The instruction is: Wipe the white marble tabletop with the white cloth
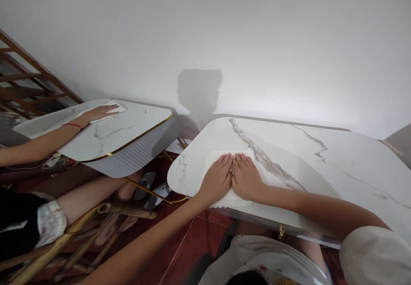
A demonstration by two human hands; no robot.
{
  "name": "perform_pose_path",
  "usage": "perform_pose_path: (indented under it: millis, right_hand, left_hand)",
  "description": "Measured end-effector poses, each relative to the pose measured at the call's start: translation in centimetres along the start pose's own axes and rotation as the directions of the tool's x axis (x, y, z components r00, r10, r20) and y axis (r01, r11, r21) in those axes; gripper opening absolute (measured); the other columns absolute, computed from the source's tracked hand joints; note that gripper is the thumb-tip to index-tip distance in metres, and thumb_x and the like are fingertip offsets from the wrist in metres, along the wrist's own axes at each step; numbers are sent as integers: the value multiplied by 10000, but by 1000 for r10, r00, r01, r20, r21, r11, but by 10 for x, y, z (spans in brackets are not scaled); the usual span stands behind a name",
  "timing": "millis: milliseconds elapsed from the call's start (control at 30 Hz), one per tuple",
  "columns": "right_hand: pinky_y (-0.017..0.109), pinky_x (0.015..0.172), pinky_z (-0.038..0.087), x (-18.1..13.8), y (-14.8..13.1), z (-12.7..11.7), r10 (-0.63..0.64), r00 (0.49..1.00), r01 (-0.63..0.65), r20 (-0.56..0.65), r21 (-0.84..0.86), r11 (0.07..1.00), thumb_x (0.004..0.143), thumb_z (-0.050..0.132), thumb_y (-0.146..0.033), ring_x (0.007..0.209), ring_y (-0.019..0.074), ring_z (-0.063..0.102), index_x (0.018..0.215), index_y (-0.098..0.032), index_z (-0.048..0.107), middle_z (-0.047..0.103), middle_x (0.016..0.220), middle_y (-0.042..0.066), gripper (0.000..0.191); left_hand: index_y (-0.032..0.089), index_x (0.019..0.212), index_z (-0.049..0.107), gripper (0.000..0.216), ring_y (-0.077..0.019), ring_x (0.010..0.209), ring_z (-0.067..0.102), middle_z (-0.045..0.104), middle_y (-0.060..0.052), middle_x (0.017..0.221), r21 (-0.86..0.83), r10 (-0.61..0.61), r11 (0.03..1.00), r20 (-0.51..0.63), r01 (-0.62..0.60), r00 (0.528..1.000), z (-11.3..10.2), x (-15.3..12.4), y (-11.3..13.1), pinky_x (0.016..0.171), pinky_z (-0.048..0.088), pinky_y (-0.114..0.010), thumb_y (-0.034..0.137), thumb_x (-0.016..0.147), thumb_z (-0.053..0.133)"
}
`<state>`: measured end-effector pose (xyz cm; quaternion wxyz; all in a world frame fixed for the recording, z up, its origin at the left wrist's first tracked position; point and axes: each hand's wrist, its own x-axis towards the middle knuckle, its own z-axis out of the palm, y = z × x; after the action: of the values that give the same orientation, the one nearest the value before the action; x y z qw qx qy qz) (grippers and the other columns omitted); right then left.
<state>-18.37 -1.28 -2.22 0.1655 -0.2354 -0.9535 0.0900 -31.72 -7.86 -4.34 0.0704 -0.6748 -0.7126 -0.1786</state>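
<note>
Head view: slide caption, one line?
Left hand and right hand lie side by side on a white cloth on a marbled tabletop; a co-worker's hand rests on a second cloth.

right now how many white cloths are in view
2: one white cloth under the left hand and right hand, a second cloth under a co-worker's hand on the left table.

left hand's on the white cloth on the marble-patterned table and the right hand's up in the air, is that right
The right hand isn't in the air: the head view shows it on the white cloth too, beside the left hand, on the marble-patterned table. The rest is right.
</note>
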Motion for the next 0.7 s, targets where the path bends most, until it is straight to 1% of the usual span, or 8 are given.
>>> perform_pose_path:
  millis: [67,167,267,367,467,567,633,700]
  right_hand:
    - [438,1130,200,11,19,-2,24,1000,-24,-15,-39,999,878,378,-196,1348,313,326,1370,46,415,402,1433,216,550]
    - [415,1122,220,39,48,-2,28,999,-31,-44,-83,996,891,363,-182,1331,298,353,1361,38,429,435,1415,202,523]
    - [386,1111,237,74,75,3,27,997,-35,-73,-108,994,892,366,-176,1311,276,381,1335,16,469,473,1391,178,494]
    - [376,1099,248,109,97,10,25,992,-40,-127,-114,993,890,376,-165,1286,271,407,1305,6,503,498,1369,175,466]
    - [383,1083,264,139,115,16,40,986,-59,-163,-108,992,886,387,-157,1258,276,433,1273,1,531,521,1343,183,442]
    - [383,1068,279,165,129,21,67,985,-84,-161,-96,992,883,389,-153,1239,277,449,1250,-6,548,545,1314,182,426]
    - [384,1067,273,178,136,24,87,983,-102,-160,-88,991,888,380,-153,1249,276,441,1257,-12,543,539,1322,180,427]
    - [385,1071,262,189,143,26,111,980,-125,-163,-76,989,895,369,-156,1269,271,425,1273,-23,533,520,1345,175,433]
  left_hand:
    - [100,1356,454,518,-239,1337,389,465,-119,1414,-13,10,1000,8,-10,1000,4,25,4,1123,329,-435,190,862,326]
    - [104,1331,478,495,-214,1327,404,485,-102,1401,-37,11,999,-4,-11,1000,9,66,-1,1128,323,-403,166,868,314]
    - [100,1305,503,485,-204,1318,415,499,-96,1389,-65,-15,998,-29,13,999,17,105,-16,1122,333,-372,154,861,314]
    - [134,1301,514,480,-197,1316,418,504,-68,1388,-106,-45,994,-47,40,998,27,140,-37,1123,328,-364,168,859,332]
    - [126,1306,512,476,-195,1319,414,497,-73,1395,-142,-28,990,-48,21,998,37,169,-59,1128,314,-353,193,866,342]
    - [133,1305,513,474,-196,1315,417,502,-68,1391,-160,13,987,-45,-20,999,44,194,-77,1129,308,-361,203,866,349]
    - [153,1299,520,470,-194,1311,419,512,-54,1382,-169,29,985,-42,-35,999,48,208,-86,1129,304,-362,202,861,357]
    - [143,1296,523,473,-194,1312,417,514,-62,1380,-178,33,983,-40,-40,999,50,220,-92,1128,299,-346,196,854,362]
